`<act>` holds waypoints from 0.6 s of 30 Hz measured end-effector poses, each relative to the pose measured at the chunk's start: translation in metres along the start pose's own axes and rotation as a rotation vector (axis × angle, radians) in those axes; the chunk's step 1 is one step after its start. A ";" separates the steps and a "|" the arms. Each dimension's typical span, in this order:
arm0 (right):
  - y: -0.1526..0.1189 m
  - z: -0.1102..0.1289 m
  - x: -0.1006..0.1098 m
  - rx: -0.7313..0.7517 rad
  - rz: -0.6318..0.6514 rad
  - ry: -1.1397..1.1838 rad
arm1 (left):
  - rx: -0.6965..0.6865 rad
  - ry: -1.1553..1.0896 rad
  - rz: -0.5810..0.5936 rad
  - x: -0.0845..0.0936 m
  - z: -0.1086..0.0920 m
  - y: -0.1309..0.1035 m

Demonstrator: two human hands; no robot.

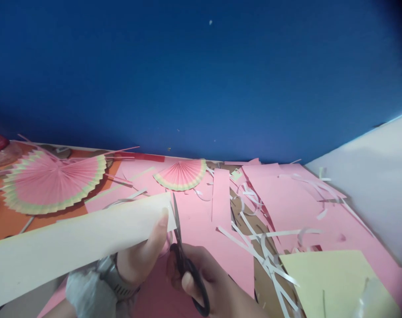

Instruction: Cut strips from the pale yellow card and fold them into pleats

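A long pale cream paper strip (78,234) stretches from the left edge to the middle. My left hand (143,256) grips it near its right end, thumb on top, with a grey watch and a light sleeve at the wrist. In my right hand (201,271) are black-handled scissors (177,218), fingers wrapped round the handles. Their blades point up and away, beside the strip's right end, and a small flap of paper lies against them. Whether the blades are fully closed is hard to tell.
Pleated pink, green and cream fans (58,181) lie at the left and centre back. Pink sheets (300,207), curled white offcuts (267,256) and a pale yellow-green sheet (340,278) cover the right side. A blue wall (201,79) rises behind.
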State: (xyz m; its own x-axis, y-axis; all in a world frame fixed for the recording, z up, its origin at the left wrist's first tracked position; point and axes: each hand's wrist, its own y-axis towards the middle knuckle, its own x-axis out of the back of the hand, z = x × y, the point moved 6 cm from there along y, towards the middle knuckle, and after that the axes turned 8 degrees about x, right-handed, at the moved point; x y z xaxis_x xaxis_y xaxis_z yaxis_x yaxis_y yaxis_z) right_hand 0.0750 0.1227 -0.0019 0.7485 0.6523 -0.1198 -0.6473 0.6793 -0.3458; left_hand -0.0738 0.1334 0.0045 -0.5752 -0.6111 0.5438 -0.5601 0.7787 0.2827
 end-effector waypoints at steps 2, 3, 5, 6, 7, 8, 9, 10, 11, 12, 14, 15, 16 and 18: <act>0.001 0.001 0.000 0.004 -0.001 -0.013 | 0.009 0.012 0.002 0.000 0.000 -0.001; 0.001 0.001 0.000 0.009 -0.005 -0.017 | 0.013 0.016 0.004 0.000 0.001 -0.001; 0.002 0.000 0.001 0.011 -0.009 -0.019 | 0.019 0.020 0.007 -0.001 0.002 -0.002; 0.002 -0.001 0.001 0.005 -0.013 -0.017 | 0.020 0.021 0.006 -0.001 0.003 -0.002; 0.002 -0.003 0.000 -0.002 -0.017 -0.014 | 0.020 0.021 0.006 -0.002 0.003 -0.002; 0.002 -0.005 0.000 -0.010 -0.023 -0.011 | 0.018 0.020 0.005 -0.002 0.004 -0.003; 0.001 -0.007 0.000 -0.020 -0.031 -0.009 | 0.013 0.016 0.004 -0.002 0.004 -0.003; 0.000 -0.009 0.000 -0.030 -0.043 -0.011 | 0.005 0.010 0.003 -0.002 0.005 -0.003; -0.001 -0.010 0.001 -0.040 -0.061 -0.016 | -0.003 0.003 0.002 -0.002 0.005 -0.003; -0.002 -0.012 0.002 -0.051 -0.082 -0.026 | -0.011 -0.005 0.000 -0.002 0.005 -0.003; -0.003 -0.012 0.004 -0.067 -0.107 -0.035 | -0.025 -0.018 -0.004 -0.002 0.004 -0.004; -0.002 -0.012 0.004 -0.070 -0.088 -0.037 | -0.028 -0.022 -0.003 -0.002 0.004 -0.004; 0.000 -0.010 0.003 -0.067 -0.053 -0.039 | -0.027 -0.024 -0.002 -0.002 0.004 -0.004; 0.003 -0.006 0.001 -0.054 0.009 -0.047 | -0.006 -0.021 -0.009 -0.001 0.005 -0.004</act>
State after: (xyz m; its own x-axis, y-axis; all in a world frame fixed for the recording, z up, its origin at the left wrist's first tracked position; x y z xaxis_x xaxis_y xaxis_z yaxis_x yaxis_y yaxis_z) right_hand 0.0749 0.1230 -0.0086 0.7340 0.6745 -0.0798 -0.6446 0.6548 -0.3945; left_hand -0.0741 0.1302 -0.0006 -0.5823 -0.6211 0.5245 -0.5616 0.7738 0.2928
